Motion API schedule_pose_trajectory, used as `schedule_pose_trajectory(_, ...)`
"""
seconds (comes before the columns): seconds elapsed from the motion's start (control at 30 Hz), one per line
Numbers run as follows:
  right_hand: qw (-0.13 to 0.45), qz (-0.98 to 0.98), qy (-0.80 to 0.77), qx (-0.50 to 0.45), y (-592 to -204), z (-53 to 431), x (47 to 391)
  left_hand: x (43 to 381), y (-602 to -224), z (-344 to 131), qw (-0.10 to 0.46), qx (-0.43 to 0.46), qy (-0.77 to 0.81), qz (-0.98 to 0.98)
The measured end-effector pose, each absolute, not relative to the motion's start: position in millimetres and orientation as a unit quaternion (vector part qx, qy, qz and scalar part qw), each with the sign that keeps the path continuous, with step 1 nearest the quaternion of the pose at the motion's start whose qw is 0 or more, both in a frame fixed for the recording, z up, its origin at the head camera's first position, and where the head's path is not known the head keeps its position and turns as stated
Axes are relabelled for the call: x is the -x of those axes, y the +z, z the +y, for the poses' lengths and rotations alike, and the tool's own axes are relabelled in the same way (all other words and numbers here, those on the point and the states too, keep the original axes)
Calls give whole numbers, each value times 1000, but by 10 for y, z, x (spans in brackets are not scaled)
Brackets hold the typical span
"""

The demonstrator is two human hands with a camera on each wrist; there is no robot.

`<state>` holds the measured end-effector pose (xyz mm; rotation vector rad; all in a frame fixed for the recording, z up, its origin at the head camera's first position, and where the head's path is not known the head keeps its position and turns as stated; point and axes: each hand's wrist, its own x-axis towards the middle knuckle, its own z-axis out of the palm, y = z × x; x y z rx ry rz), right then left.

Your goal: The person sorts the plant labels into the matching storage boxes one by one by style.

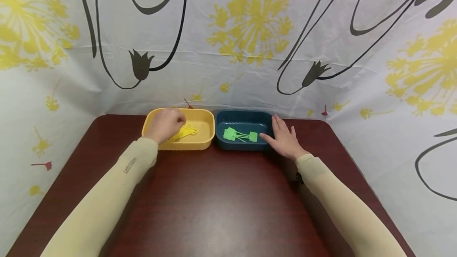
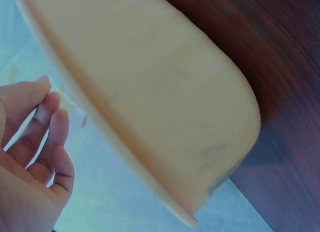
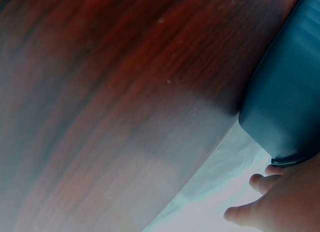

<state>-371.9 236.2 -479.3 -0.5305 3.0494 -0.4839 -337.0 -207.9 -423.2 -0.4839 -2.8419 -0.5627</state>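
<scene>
My left hand (image 1: pixel 166 124) is above the left part of a yellow plastic bin (image 1: pixel 210 126), fingers loosely bent and thumb near the fingertips. In the left wrist view this hand (image 2: pixel 37 142) shows nothing between the fingertips, beside the bin's wall (image 2: pixel 165 91). Flat yellow pieces with ring-shaped ends (image 1: pixel 185 131) lie inside the bin, partly hidden by the hand. My right hand (image 1: pixel 285 140) rests with extended fingers on the right rim of a dark blue bin (image 1: pixel 246 115). Inside it lie several light green pieces (image 1: pixel 232 134) with flat squarish heads and thin stems.
Both bins stand side by side at the far edge of a dark reddish-brown wooden table (image 1: pixel 214 201). A white cloth (image 1: pixel 178 86) with yellow and grey floral prints hangs behind and at both sides of it.
</scene>
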Motion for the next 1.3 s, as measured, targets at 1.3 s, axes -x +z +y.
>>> schedule_pose_trajectory(1.3,-47,963,-192,183,-4760,2458,3700,2260,-4102,-1490,222,205,-242,-922)
